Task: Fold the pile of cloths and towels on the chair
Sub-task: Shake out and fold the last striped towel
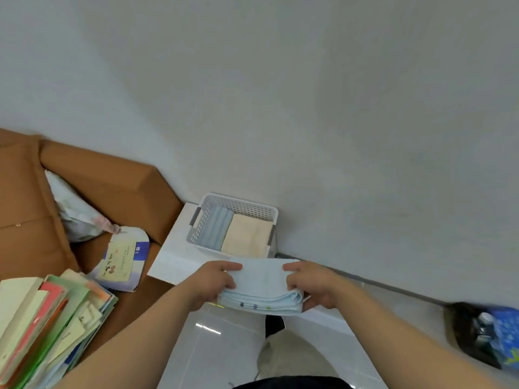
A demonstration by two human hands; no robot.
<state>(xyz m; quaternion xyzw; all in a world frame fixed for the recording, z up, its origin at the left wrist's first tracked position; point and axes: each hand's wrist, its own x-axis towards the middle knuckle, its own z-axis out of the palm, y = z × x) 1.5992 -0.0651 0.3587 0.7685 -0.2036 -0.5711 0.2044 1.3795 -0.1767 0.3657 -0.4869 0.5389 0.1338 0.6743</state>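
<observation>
Here the brown chair (112,186) fills the left of the frame. Beside it, a white worktop (171,256) carries a basket (244,210) with a blue cloth (214,228) and a cream cloth (247,235). Just below the basket, at lower centre, the left hand (213,284) and right hand (311,287) grip the ends of a folded pale-blue towel (261,287).

Your pale-blue towel (261,293), folded in layers, sits just before the basket (238,204). Inside lie a blue striped cloth (214,228) and a cream cloth (248,237).

Beige trousers (292,352); black footwear (273,323)
</observation>
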